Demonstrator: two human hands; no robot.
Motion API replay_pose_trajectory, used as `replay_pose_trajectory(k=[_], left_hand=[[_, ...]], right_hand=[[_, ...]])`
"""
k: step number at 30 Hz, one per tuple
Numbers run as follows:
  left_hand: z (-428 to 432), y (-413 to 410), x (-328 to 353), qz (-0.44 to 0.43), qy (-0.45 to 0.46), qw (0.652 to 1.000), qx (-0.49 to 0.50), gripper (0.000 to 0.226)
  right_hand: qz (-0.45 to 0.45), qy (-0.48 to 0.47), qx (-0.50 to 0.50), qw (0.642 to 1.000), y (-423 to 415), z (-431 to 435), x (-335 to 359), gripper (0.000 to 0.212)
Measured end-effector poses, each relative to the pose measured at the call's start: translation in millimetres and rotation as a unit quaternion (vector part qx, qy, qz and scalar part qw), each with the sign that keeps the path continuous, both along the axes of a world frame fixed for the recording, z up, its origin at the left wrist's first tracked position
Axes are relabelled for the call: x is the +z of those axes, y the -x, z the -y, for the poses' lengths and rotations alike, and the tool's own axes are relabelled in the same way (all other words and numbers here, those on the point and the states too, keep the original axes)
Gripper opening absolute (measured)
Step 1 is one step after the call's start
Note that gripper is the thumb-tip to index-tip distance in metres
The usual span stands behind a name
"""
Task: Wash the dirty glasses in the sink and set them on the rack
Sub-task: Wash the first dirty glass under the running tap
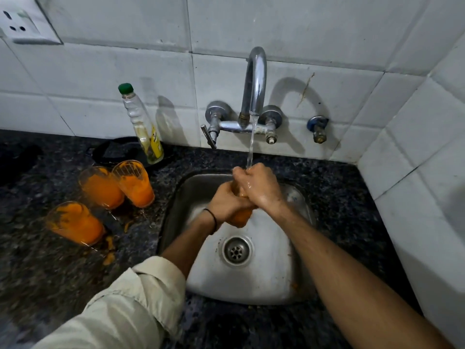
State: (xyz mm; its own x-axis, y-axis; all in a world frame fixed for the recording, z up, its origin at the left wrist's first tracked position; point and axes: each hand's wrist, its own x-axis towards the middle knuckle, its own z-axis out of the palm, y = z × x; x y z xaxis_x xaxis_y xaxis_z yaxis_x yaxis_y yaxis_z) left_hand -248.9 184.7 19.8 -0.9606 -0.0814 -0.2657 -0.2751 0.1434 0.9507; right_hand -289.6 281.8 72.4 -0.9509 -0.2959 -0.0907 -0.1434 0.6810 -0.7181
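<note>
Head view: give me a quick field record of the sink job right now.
tap: chrome wall tap running
in hands: orange-smeared glass, gripped by left hand and right hand under the stream, over steel sink
waiting: three orange-coated glasses on dark granite counter
spill: orange drips beside them
rack: not in view

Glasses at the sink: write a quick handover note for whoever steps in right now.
Left hand and right hand: both wrapped around one orange-smeared glass over the sink, under the running tap.
Waiting: three dirty glasses on the counter left of the sink, with orange spills beside them.
Done: none visibly clean.
Left: finish this glass, wash the other three, rack them; no rack is in view.
</note>
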Motion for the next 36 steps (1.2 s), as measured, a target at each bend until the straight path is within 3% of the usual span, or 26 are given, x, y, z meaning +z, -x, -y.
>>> replay_pose_trajectory(k=[2,3,4,7,9,10,11,13,14,15,16,19,21,22,23,25,27,30,32,34,36], left_hand=[[-19,3,-3,-0.046,0.21,0.97,0.111,0.029],[-27,1,-7,-0.063,0.248,0.956,0.146,0.032],[-29,-1,-13,-0.073,0.227,0.959,0.152,0.034],[-10,-7,-20,-0.038,-0.047,0.997,0.044,0.037],[7,-14,-16,-0.017,-0.19,0.979,-0.068,0.039],[12,-15,-14,-0.011,-0.205,0.974,-0.095,0.038],[12,-14,-14,-0.012,-0.176,0.981,-0.083,0.032],[0,-8,-14,-0.034,0.026,0.999,0.015,0.016],[-9,-5,-14,-0.047,0.159,0.984,0.071,0.012],[-18,-5,-14,-0.057,0.236,0.962,0.122,0.015],[-23,-5,-19,-0.072,0.234,0.958,0.146,0.02],[-11,-8,-24,-0.026,-0.007,0.997,0.07,0.025],[7,-12,-25,-0.008,-0.133,0.99,-0.048,0.037],[9,-14,-22,-0.008,-0.14,0.987,-0.08,0.037],[7,-15,-20,-0.011,-0.106,0.992,-0.072,0.032],[-9,-13,-16,-0.039,0.08,0.996,0.022,0.015],[-29,-13,-17,-0.073,0.22,0.962,0.145,0.017],[-34,-15,-25,-0.101,0.096,0.978,0.154,0.026],[-15,-16,-25,-0.06,-0.049,0.996,0.049,0.032],[4,-20,-21,-0.012,-0.175,0.982,-0.073,0.044],[8,-19,-21,0.0,-0.16,0.983,-0.088,0.041]], right_hand=[[-0.046,-0.07,-0.055,0.995,-7,9,0,0.043],[-0.068,-0.11,-0.061,0.99,-10,12,-1,0.042],[-0.092,-0.143,-0.05,0.984,-10,13,-2,0.042],[-0.088,-0.182,0.073,0.977,-7,5,3,0.043],[-0.008,-0.129,0.162,0.978,-2,-3,5,0.046],[0.02,-0.095,0.169,0.981,-3,-3,5,0.045],[0.026,-0.067,0.146,0.987,-5,-2,3,0.044],[0.0,-0.049,0.029,0.998,-10,6,-2,0.044],[-0.022,-0.07,-0.029,0.997,-14,12,-5,0.044],[-0.043,-0.104,-0.061,0.992,-17,17,-9,0.045],[-0.065,-0.143,-0.065,0.985,-19,20,-11,0.045],[-0.093,-0.198,0.037,0.975,-14,12,-7,0.044],[-0.029,-0.145,0.146,0.978,-8,-1,-2,0.045],[-0.007,-0.113,0.169,0.979,-7,-5,-1,0.046],[-0.011,-0.088,0.157,0.984,-7,-7,-3,0.046],[-0.049,-0.071,0.055,0.995,-13,-2,-10,0.048],[-0.078,-0.104,-0.027,0.991,-21,10,-15,0.047],[-0.124,-0.172,-0.004,0.977,-22,11,-20,0.046],[-0.116,-0.151,0.079,0.979,-16,-4,-18,0.048],[-0.062,-0.09,0.165,0.98,-11,-15,-16,0.049],[-0.051,-0.057,0.145,0.986,-13,-13,-20,0.046]])
